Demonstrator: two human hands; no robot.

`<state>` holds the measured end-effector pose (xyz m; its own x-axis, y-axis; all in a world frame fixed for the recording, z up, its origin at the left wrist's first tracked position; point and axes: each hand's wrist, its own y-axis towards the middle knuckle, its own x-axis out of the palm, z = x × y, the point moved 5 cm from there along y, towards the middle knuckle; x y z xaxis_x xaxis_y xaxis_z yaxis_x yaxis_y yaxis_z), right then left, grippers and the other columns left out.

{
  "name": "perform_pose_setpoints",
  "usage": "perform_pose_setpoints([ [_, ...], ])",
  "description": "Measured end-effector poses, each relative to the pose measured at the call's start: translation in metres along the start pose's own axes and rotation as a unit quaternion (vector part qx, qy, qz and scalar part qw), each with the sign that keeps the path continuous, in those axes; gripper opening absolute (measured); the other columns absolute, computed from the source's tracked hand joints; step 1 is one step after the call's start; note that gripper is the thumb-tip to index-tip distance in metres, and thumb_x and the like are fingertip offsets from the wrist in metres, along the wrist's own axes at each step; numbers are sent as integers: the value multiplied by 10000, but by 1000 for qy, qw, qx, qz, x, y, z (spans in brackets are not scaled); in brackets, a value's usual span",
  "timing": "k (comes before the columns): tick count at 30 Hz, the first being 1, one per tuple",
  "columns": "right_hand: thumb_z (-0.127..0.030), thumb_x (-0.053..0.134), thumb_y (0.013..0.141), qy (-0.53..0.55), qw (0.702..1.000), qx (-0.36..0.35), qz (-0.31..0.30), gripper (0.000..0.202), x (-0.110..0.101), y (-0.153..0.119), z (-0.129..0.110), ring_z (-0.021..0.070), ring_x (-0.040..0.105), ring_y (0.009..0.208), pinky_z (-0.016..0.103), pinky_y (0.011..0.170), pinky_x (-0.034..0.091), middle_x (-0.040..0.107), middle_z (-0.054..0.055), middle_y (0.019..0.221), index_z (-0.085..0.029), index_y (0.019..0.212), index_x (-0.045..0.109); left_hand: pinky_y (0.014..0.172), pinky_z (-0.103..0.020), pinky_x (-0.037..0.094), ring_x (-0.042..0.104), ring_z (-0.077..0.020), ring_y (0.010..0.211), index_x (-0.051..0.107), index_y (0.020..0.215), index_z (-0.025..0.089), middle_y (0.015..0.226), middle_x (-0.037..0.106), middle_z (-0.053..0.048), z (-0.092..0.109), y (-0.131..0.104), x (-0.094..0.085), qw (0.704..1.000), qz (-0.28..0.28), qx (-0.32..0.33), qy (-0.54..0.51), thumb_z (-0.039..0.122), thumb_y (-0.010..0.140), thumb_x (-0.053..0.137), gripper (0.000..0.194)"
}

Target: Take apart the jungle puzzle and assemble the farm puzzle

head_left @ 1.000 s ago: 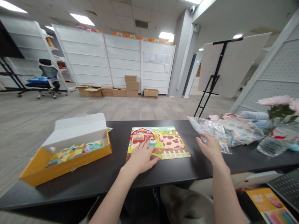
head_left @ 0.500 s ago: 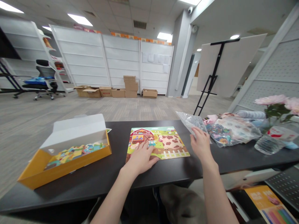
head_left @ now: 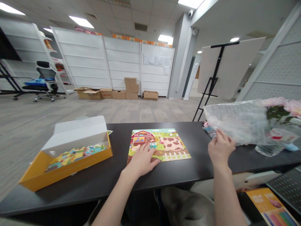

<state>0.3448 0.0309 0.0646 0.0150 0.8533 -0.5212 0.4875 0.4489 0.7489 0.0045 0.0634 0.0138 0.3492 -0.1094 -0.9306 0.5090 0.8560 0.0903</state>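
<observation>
Flat on the dark table lies a farm picture board (head_left: 172, 143) showing a red barn, a spotted cow and a white fence. My left hand (head_left: 144, 158) rests on its lower left part, fingers spread. Over to the right, my right hand (head_left: 221, 147) pinches the lower edge of a clear plastic bag (head_left: 237, 121), which is raised and partly blurred. Left of the board stands an open yellow box (head_left: 77, 164) with its white lid up. Colourful puzzle pieces (head_left: 75, 155) lie inside it in a heap.
Behind the raised bag, a glass vase (head_left: 268, 150) with pink flowers (head_left: 279, 103) stands at the table's right end. Bagged items (head_left: 209, 129) are mostly covered by the plastic. An orange box (head_left: 268, 201) sits below at the lower right. A black easel (head_left: 213, 78) stands beyond the table.
My right hand has moved right with the plastic bag, which now spreads out over the bagged items and in front of the vase. My left hand has stayed on the board.
</observation>
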Motion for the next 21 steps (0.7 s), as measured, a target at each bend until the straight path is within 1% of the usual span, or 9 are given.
perform_pose_setpoints([
  [3,-292,453,903,-68,992,38,-101,464,27,-8,18,401,475,1209,604,973,416,606,173,1399,-119,1266,684,1196,-590,270,326,-402,1498,621,1330,183,1588,407,-219,0,0,0,1000,-3,-1,-4,517,919,586,531],
  [7,-345,462,899,-131,972,79,-180,497,39,-17,39,445,461,1251,640,969,413,539,213,1453,-93,1275,668,1195,-605,259,330,-420,1492,629,1320,160,1584,402,-242,0,0,0,1000,-3,-1,-15,516,918,587,538],
  [9,-357,468,894,-129,969,85,-195,503,41,-17,43,452,469,1252,638,975,410,537,215,1453,-97,1277,664,1196,-600,261,334,-423,1489,636,1310,155,1576,412,-245,0,-1,0,1000,5,1,-24,506,912,601,532],
  [11,-360,475,889,-104,977,71,-170,504,39,-14,39,449,476,1252,635,985,406,547,213,1442,-98,1279,657,1190,-608,265,337,-426,1486,642,1300,165,1574,420,-238,-1,-1,0,1000,11,0,-27,499,905,612,519],
  [14,-318,474,894,-23,996,-2,-83,481,31,-9,8,412,501,1267,608,1028,397,577,234,1404,-74,1270,649,1175,-635,264,368,-441,1460,667,1241,165,1527,481,-236,-2,3,1,998,32,-2,-60,489,878,648,486],
  [17,-278,469,930,81,990,-114,-19,446,18,-15,-46,352,539,1279,556,1079,394,606,238,1373,-70,1291,628,1183,-613,273,422,-420,1427,658,1229,169,1458,554,-222,0,10,-1,977,77,-8,-197,482,851,692,492],
  [18,-265,471,942,115,982,-152,-15,431,14,-20,-66,335,551,1270,540,1078,405,621,226,1360,-81,1302,624,1184,-589,294,443,-401,1416,644,1249,177,1446,566,-214,1,13,-2,958,91,-11,-272,481,842,710,511],
  [19,-249,475,953,148,970,-191,-21,415,10,-27,-85,321,563,1257,530,1073,417,635,212,1351,-95,1309,622,1175,-560,330,469,-382,1401,626,1270,188,1439,573,-206,3,16,-3,929,102,-15,-357,477,830,733,537],
  [21,-221,490,961,202,942,-263,-60,382,5,-45,-121,301,576,1236,522,1067,432,645,174,1357,-144,1307,633,1114,-489,433,540,-338,1344,591,1295,216,1418,591,-187,8,21,-2,841,104,-29,-531,462,796,787,589],
])
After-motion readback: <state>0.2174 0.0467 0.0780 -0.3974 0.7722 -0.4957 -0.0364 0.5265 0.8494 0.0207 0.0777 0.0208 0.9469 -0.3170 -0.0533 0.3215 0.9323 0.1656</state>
